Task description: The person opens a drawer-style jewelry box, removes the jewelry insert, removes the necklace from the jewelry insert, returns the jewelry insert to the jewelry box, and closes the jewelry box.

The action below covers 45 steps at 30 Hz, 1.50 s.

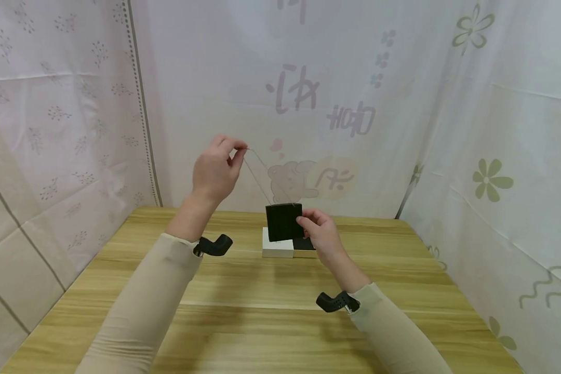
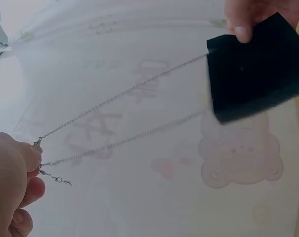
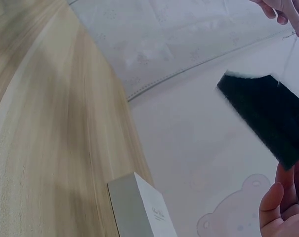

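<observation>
My left hand (image 1: pixel 215 169) is raised and pinches the clasp end of a thin silver necklace (image 2: pixel 124 96) between thumb and fingertips. Two strands of its chain slant from there to the edge of a square black jewelry pad (image 1: pixel 282 223). A short tail with a tiny end piece dangles by the left fingers in the left wrist view. My right hand (image 1: pixel 324 236) holds the pad by its side, thumb on the face. The pad is held up in the air, lower than the left hand. Whether a pendant hangs on the chain cannot be seen.
Behind the pad, on the wooden table (image 1: pixel 243 322), stand a white box (image 1: pixel 277 252) with small print and, beside it, a box part with a dark inside (image 1: pixel 305 244). Printed curtains (image 1: pixel 205 62) enclose the table at the back and sides.
</observation>
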{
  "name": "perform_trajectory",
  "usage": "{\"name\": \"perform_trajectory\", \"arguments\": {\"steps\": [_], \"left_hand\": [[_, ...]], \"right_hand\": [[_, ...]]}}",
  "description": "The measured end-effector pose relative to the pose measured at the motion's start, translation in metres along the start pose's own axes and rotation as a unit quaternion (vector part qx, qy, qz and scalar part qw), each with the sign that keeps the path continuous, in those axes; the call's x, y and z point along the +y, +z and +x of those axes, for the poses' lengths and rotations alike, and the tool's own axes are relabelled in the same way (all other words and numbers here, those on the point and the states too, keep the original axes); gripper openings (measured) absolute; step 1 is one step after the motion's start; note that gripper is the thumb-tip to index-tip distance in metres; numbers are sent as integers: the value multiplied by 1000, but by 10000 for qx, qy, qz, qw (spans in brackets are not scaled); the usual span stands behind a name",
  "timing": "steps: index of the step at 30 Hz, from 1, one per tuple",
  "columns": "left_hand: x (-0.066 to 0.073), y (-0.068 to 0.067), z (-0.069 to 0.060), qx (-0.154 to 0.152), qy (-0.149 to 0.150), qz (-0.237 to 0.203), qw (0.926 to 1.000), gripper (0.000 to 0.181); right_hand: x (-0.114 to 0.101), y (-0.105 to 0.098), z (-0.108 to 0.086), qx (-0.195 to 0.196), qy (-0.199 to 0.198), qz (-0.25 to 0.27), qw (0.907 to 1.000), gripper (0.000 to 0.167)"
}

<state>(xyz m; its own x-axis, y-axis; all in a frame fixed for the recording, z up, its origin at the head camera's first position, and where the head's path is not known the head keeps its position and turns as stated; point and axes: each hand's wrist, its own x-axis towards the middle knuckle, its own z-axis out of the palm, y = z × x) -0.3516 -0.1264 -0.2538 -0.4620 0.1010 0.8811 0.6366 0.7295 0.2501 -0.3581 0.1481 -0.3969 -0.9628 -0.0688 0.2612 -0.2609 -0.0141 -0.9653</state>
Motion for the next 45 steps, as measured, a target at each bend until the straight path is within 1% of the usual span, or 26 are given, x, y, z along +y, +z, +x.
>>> {"name": "perform_trajectory", "arguments": {"steps": [2,6,8,16,20,27,33,39,45], "left_hand": [[-1,-1,1,75,-24,-26,10000,13],[-3,-4,3,318,-53,-134,9994,13],[-3,-6,5,351,-79,-179,9992,13],[-3,-9,4,74,-190,-284,9994,13],[-5,-8,2,29,-243,-301,9992,13],[-6,-7,0,-76,-237,-246,9994,12],[-7,-5,-2,-123,-246,-223,9994,12],[-12,-6,-5,-108,-302,-148,9994,12],[-19,-9,-9,-73,-285,-64,9995,12]], "right_hand": [[0,0,0,11,7,13,10000,8],[3,-1,0,68,12,37,10000,4],[4,-1,0,104,30,45,9999,4],[5,-2,0,127,136,39,9998,5],[5,-3,0,162,175,53,9997,6],[5,-4,1,165,126,61,9998,6],[5,-4,0,104,91,55,9999,4],[6,-4,0,95,42,50,9999,4],[9,-3,2,117,44,96,9999,4]]}}
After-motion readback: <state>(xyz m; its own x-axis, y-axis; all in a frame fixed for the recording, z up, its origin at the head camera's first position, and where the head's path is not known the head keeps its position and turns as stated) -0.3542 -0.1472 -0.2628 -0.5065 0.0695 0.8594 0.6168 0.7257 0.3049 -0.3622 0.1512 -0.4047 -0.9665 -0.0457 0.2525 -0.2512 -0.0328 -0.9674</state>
